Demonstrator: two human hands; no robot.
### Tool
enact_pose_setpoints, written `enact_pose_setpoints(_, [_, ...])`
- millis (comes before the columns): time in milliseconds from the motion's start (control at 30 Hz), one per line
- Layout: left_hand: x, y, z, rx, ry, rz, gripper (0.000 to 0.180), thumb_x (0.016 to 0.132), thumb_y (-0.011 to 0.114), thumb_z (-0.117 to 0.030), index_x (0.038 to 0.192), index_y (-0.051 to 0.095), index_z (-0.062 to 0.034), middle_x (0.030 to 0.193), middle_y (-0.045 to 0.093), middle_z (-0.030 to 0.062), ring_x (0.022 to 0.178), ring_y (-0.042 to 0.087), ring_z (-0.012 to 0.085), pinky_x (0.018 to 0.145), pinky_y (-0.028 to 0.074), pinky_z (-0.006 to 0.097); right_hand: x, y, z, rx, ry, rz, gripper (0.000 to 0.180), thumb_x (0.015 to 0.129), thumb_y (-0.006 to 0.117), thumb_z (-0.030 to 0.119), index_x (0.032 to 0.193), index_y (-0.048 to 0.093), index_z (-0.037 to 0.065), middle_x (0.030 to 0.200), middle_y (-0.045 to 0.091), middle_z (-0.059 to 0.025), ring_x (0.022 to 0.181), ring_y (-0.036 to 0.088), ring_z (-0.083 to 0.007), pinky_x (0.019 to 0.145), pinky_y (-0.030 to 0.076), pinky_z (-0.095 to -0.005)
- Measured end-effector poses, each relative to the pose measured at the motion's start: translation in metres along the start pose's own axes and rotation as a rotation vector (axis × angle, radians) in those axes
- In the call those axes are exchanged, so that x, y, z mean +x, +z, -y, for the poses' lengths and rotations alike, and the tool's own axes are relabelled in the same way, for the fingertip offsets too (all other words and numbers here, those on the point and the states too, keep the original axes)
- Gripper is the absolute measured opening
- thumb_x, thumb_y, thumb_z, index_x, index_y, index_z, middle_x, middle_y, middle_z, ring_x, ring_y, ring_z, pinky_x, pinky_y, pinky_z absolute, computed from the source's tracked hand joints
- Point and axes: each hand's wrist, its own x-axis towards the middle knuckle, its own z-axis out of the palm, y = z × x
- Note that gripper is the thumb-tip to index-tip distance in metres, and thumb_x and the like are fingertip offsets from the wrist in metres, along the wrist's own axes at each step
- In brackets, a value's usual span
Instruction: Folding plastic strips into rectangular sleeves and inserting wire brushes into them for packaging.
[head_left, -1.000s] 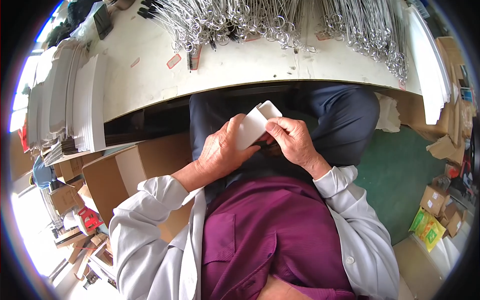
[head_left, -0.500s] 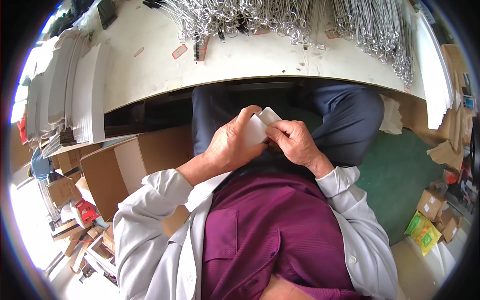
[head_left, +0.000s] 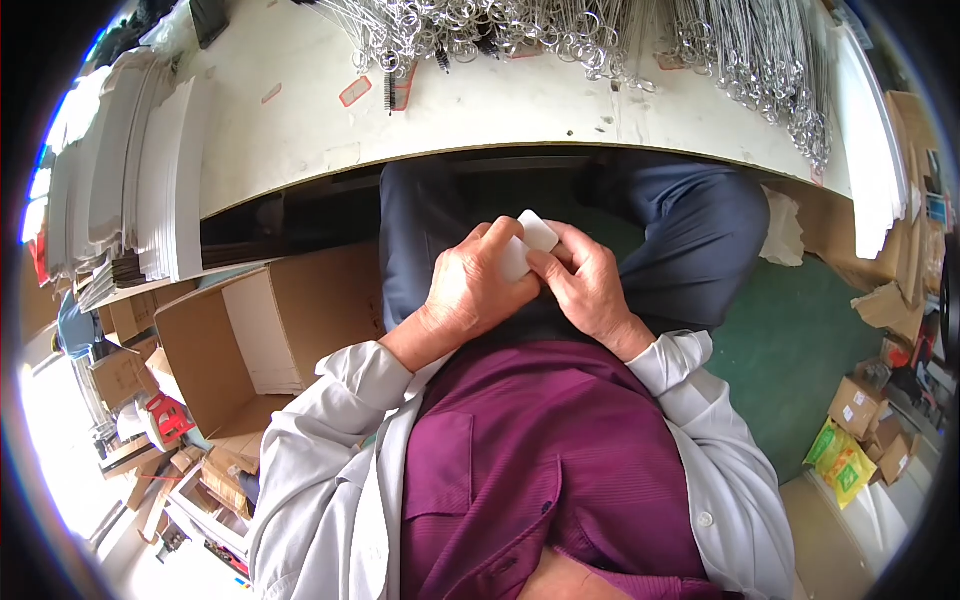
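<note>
Above my lap, just in front of the table edge, both hands come together over small flat white pieces with rounded corners. My left hand (head_left: 468, 285) is closed round one white piece (head_left: 513, 260), its fingers along the far side. My right hand (head_left: 588, 285) pinches another white piece (head_left: 540, 231) between thumb and fingers, and this one sticks out past the fingertips, overlapping the first. Whether they are single cards or thin stacks I cannot tell. Part of each is hidden by my fingers.
Beyond my knees, the white table (head_left: 300, 130) carries a heap of thin wire brushes with looped ends (head_left: 480, 35). Folded white cardboard (head_left: 170, 180) stands at left, with more white sheets (head_left: 875, 150) at right. An open brown carton (head_left: 215, 350) sits left of my legs.
The white piece in my right hand has swung and slid so that more of it shows beyond my fingertips. My left hand has moved slightly right, closer to the right hand.
</note>
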Motion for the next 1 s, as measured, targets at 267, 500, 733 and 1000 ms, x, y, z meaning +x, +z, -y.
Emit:
enact_pose_setpoints(267, [-0.007, 0.007, 0.002, -0.125, -0.093, -0.032, 0.057, 0.083, 0.079, -0.023, 0.126, 0.046, -0.0067, 0.094, 0.073, 0.0236, 0.084, 0.074, 0.0420, 0.071, 0.061, 0.050, 0.001, -0.001, 0.006, -0.505, -0.323, 0.032, 0.026, 0.101, 0.064, 0.010, 0.123, 0.069, -0.002, 0.099, 0.075, -0.0243, 0.088, 0.076, -0.0358, 0.073, 0.059, -0.0358])
enact_pose_setpoints(500, [-0.007, 0.012, 0.003, -0.039, -0.081, -0.055, 0.064, 0.082, 0.080, -0.023, 0.132, 0.044, -0.0034, 0.090, 0.073, 0.0237, 0.080, 0.075, 0.0420, 0.069, 0.062, 0.049, 0.006, 0.013, 0.001, -0.132, -0.049, -0.046, 0.022, 0.100, 0.069, 0.012, 0.112, 0.073, -0.006, 0.094, 0.079, -0.0152, 0.085, 0.074, -0.0128, 0.072, 0.059, -0.0291])
enact_pose_setpoints(733, [-0.011, 0.012, -0.002, -0.011, -0.089, -0.050, 0.067, 0.078, 0.086, -0.023, 0.130, 0.048, -0.0027, 0.099, 0.072, 0.0231, 0.090, 0.073, 0.0422, 0.075, 0.061, 0.047, 0.010, 0.012, -0.006, 0.032, 0.119, -0.072, 0.014, 0.096, 0.073, 0.008, 0.101, 0.069, -0.004, 0.088, 0.078, -0.0136, 0.082, 0.073, -0.0127, 0.072, 0.059, -0.0276])
enact_pose_setpoints(1000, [-0.019, 0.017, 0.003, 0.017, 0.015, -0.073, 0.044, 0.078, 0.080, -0.020, 0.110, 0.057, -0.0004, 0.092, 0.070, 0.0197, 0.081, 0.072, 0.0399, 0.067, 0.060, 0.049, 0.012, -0.001, -0.007, 0.130, 0.286, -0.073, 0.019, 0.096, 0.076, 0.016, 0.093, 0.069, -0.002, 0.074, 0.072, -0.0051, 0.061, 0.062, -0.0044, 0.054, 0.049, -0.0226])
